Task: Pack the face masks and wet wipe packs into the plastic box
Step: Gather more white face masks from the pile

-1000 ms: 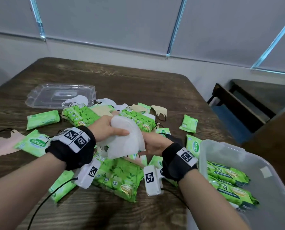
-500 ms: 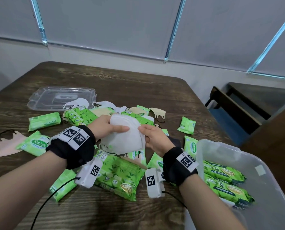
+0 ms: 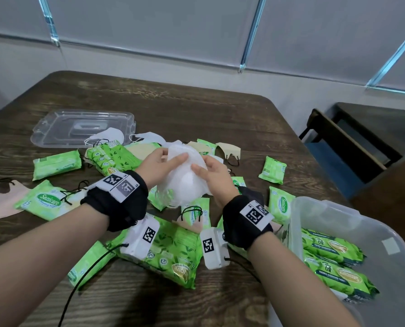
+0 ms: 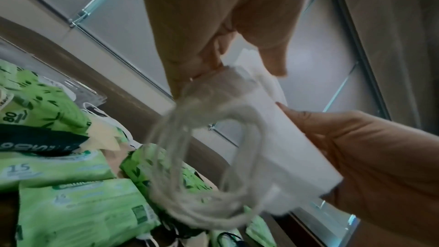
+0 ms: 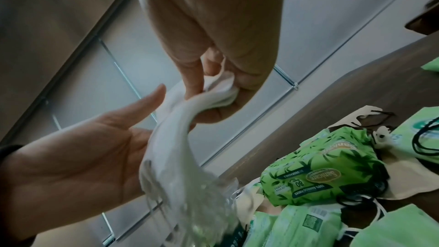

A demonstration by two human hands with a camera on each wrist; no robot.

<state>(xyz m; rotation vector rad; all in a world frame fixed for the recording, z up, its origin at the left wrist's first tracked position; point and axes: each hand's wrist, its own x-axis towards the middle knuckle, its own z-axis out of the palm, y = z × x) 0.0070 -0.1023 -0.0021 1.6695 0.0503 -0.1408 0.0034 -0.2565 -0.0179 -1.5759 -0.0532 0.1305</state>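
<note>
Both hands hold a stack of white face masks (image 3: pixel 185 180) above the middle of the table. My left hand (image 3: pixel 173 159) grips its far left edge, thumb on top. My right hand (image 3: pixel 200 167) grips the right side. In the left wrist view the left hand (image 4: pixel 237 67) pinches the masks (image 4: pixel 280 138), whose ear loops (image 4: pixel 190 157) hang down. In the right wrist view the right hand (image 5: pixel 213 89) pinches the masks' (image 5: pixel 175 134) top edge. The clear plastic box (image 3: pixel 338 208) at the lower right holds large green wipe packs (image 3: pixel 333 251).
Green wet wipe packs (image 3: pixel 57 164) and beige, white and pink masks (image 3: pixel 229 149) lie scattered over the wooden table (image 3: pixel 196 109). The box's clear lid (image 3: pixel 78 128) lies at the far left. A large wipe pack (image 3: pixel 173 256) lies under my wrists. A chair (image 3: pixel 343 142) stands at the right.
Both hands carried the white masks a little farther away. My right hand moved from under the stack to its upper right side. The ear loops now hang down.
</note>
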